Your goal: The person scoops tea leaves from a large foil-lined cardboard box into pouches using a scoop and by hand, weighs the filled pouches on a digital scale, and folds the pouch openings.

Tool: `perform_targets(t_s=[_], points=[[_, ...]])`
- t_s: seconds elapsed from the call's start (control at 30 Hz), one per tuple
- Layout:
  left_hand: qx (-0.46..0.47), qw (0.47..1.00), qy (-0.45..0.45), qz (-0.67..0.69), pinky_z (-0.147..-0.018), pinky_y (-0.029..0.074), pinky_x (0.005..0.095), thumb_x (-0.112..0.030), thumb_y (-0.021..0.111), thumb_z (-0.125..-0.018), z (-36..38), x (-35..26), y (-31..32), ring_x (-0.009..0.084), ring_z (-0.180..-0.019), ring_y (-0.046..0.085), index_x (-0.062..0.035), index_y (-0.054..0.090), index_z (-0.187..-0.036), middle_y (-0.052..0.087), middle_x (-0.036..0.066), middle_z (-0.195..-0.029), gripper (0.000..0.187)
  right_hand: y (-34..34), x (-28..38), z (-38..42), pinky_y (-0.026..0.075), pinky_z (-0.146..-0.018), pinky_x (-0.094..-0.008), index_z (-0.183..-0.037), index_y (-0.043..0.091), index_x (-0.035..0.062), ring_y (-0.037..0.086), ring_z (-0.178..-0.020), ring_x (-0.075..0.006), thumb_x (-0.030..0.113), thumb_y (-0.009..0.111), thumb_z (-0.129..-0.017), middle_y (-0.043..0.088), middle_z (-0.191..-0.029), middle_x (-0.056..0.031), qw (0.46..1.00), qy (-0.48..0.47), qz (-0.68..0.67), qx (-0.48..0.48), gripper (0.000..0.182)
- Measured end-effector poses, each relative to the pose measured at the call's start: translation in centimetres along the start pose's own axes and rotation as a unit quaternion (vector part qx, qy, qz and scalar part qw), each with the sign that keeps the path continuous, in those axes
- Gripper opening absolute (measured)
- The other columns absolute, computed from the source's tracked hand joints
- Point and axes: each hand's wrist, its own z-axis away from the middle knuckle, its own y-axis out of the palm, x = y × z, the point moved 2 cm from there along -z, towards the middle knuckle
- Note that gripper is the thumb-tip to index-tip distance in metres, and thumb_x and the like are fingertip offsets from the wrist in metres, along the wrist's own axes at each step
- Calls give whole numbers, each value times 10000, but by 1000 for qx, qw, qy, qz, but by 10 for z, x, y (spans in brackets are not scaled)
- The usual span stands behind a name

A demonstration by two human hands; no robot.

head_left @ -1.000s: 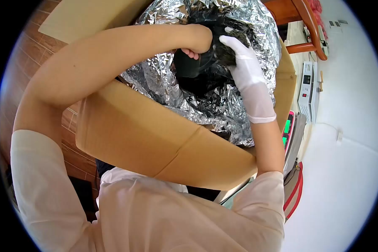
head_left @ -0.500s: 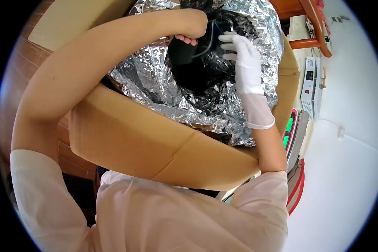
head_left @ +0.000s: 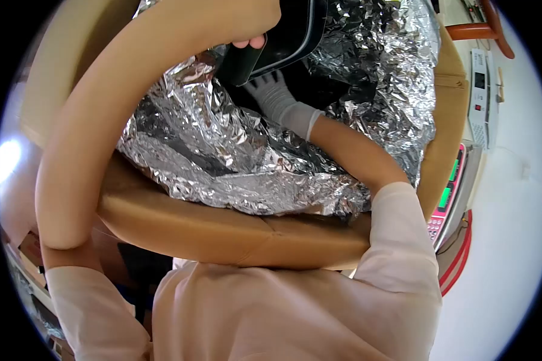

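While curling the left hand (head_left: 256, 19) around the edge of the black tub (head_left: 286, 33), pressing the visible fingertips together against it and hiding the thumb, its place impossible to tell. Holding the tub tilted over the dark opening in the foil (head_left: 247, 191), inside the box (head_left: 283, 242). Reaching the gloved right hand (head_left: 277, 99) into that opening, just below the tub, spreading the fingers; touching it or not, impossible to tell. Having the scale (head_left: 447, 195) beside the box on the right
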Motion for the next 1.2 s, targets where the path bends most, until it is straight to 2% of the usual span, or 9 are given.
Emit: perform_targets(t_s=[0.1,0.13,0.3,0.53,0.63,0.67,0.77,1.03,1.2], points=[[-45,988,106,-103,-625,521,393,-48,448,-836,-5,4,4,267,-661,670,109,561,-761,624,224,-764,207,60,16,-39,233,-1041,-630,-1478,174,235,210,-1374,-377,304,704,-742,185,-1509,-153,981,-121,69,-132,910],[-24,995,60,-70,-614,520,387,-50,440,-841,-6,-5,-2,264,-654,668,103,562,-777,624,217,-756,206,60,13,-55,225,-1035,-647,-1474,186,260,197,-1376,-383,280,699,-745,169,-1515,-142,964,-135,-64,-222,891],[64,980,-171,78,-565,516,362,-59,405,-861,0,-47,-29,252,-623,660,79,568,-847,623,188,-718,214,-5,-26,-33,285,-1004,-649,-1467,201,306,166,-1373,-410,372,811,-630,145,-1513,-146,998,37,-38,38,1038],[82,937,-338,30,-573,515,368,-65,405,-853,-10,-60,-29,258,-607,653,79,576,-820,604,176,-624,226,33,-36,-34,506,-869,-441,-1393,384,254,484,-1132,-380,348,818,-625,429,-1273,-129,991,75,-102,44,887],[51,971,-227,44,-619,518,404,-72,440,-838,-5,-30,-21,298,-654,660,87,579,-815,625,207,-675,213,41,-33,-37,504,-883,-381,-1339,456,218,520,-1107,-345,281,798,-646,447,-1279,-150,982,82,-141,94,776],[16,996,-85,7,-654,515,420,-77,461,-829,-2,-18,-19,326,-690,659,89,579,-817,628,221,-692,204,36,-33,-33,504,-883,-381,-1339,456,218,520,-1107,-345,281,798,-646,447,-1279,-150,983,79,-136,95,776],[36,989,-142,-28,-733,506,444,-76,527,-784,-39,46,31,391,-771,650,94,606,-790,638,251,-736,188,20,-40,-20,496,-886,-323,-1257,528,150,558,-1072,-291,177,748,-674,498,-1254,-183,957,84,-267,80,624],[26,989,-81,121,-379,463,303,-27,410,-777,-13,14,24,173,-452,597,-3,547,-737,651,95,-606,144,-79,-59,51,443,-790,-256,-1063,619,80,555,-848,-142,154,725,-665,628,-901,-29,714,163,-681,-6,419],[252,937,-137,200,-370,460,303,-23,425,-755,-46,38,35,174,-448,588,2,573,-720,653,85,-603,154,-150,-78,92,463,-814,-283,-1052,631,95,589,-873,-149,81,710,-680,649,-927,-52,669,194,-711,-100,380]])
